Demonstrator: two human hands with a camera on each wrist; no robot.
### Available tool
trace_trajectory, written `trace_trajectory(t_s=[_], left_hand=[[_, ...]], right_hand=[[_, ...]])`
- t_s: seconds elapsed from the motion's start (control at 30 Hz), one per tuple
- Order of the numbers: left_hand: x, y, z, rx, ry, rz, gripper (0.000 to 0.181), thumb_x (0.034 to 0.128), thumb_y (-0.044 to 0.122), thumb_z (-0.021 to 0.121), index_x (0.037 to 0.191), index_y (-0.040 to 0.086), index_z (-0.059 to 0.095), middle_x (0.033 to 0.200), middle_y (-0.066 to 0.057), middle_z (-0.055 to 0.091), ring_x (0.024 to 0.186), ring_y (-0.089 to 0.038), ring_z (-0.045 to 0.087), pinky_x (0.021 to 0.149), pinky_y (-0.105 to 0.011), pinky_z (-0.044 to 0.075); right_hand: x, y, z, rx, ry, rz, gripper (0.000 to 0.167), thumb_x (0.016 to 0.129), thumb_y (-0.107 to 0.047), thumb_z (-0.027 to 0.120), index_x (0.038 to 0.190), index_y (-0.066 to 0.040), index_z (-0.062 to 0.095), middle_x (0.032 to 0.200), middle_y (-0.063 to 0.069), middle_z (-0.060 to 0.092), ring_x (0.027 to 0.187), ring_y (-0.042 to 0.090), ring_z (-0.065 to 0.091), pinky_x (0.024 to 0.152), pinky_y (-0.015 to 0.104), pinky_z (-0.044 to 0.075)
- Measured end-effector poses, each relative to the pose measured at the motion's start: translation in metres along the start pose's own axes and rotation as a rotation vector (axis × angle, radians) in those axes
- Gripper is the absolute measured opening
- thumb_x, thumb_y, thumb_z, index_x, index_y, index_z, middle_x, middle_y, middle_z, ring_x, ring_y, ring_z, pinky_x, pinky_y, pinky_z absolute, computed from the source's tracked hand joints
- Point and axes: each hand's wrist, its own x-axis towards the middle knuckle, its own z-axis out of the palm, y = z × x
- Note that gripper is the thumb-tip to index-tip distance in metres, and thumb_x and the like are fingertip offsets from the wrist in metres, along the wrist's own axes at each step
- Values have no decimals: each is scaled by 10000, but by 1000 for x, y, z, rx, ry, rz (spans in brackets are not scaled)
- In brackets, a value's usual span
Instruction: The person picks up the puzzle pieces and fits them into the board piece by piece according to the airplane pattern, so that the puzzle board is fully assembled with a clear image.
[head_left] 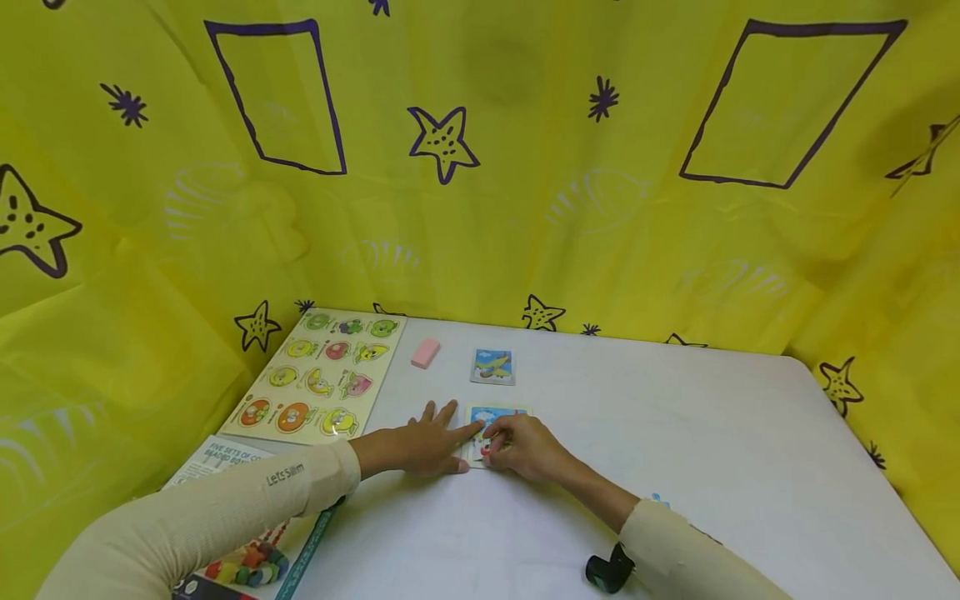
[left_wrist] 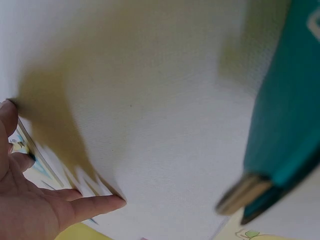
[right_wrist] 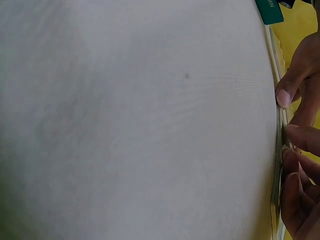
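A small framed picture board (head_left: pixel 501 410), with a blue sky and a pale border, lies flat in front of both hands. My left hand (head_left: pixel 427 442) presses at its left side; the index finger reaches onto the picture and the thumb rests by the lower left corner, the fingers spread. From the right, my right hand (head_left: pixel 528 448) has its thumb and index finger pinched together low over the picture. What looks like a small picture piece is between them, mostly covered by the fingers. The right wrist view shows the board's edge (right_wrist: pixel 276 175) and curled fingertips (right_wrist: pixel 291 187) against it.
Behind the board lie an aeroplane picture (head_left: pixel 492 367) and a pink block (head_left: pixel 425 353). A fruit picture board (head_left: pixel 360 342) sits at the back left. Under the left forearm is a bead-set box (head_left: pixel 307 550). A black object (head_left: pixel 609 571) is by the right sleeve.
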Motion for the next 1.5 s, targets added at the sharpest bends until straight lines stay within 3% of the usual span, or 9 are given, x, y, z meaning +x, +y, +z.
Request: trace_trajectory(t_s=[0.1,0.33,0.5,0.73,1.13,1.5], left_hand=[[0,0,-1,2,-9,0,677,994,531,540,1586,301,306,1649,-231,180,1457,-578,210,1076,-701,342],[2,1,-2,7,-15,-16,688,984,539,552,1584,310,306,1650,-225,184,1462,-573,205,1079,-700,340],[4,1,-1,18,-8,-25,711,976,547,565,1586,293,303,1645,-216,199,1462,-558,227,1073,-692,356],[8,2,-1,1,47,-42,725,997,523,543,1588,191,285,1619,-258,227,1452,-534,269,1082,-656,375],[14,4,3,-36,102,-63,714,1033,433,517,1572,33,273,1594,-300,266,1439,-540,295,1116,-599,372],[15,8,0,-33,88,-89,648,1022,424,544,1563,123,351,1577,-280,292,1416,-511,336,1056,-608,432]], right_hand=[[0,-1,1,-39,11,0,236,802,-96,816,1020,-62,733,752,-94,676,717,43,566,794,278,438],[1,-3,2,-47,13,28,253,801,-134,844,1026,-74,747,724,-84,641,676,66,548,627,239,421],[1,-4,0,-60,13,36,242,793,-181,860,981,-93,735,715,-82,633,686,79,549,625,234,411],[1,-3,-3,-96,34,49,193,802,-197,851,943,-102,759,679,-86,607,633,61,528,572,217,389],[4,0,-2,-79,5,20,165,828,-219,834,940,-109,782,652,-98,606,616,26,527,570,207,403],[9,1,-5,-39,-40,-1,139,835,-151,818,953,-81,791,688,-65,638,643,60,543,567,209,410]])
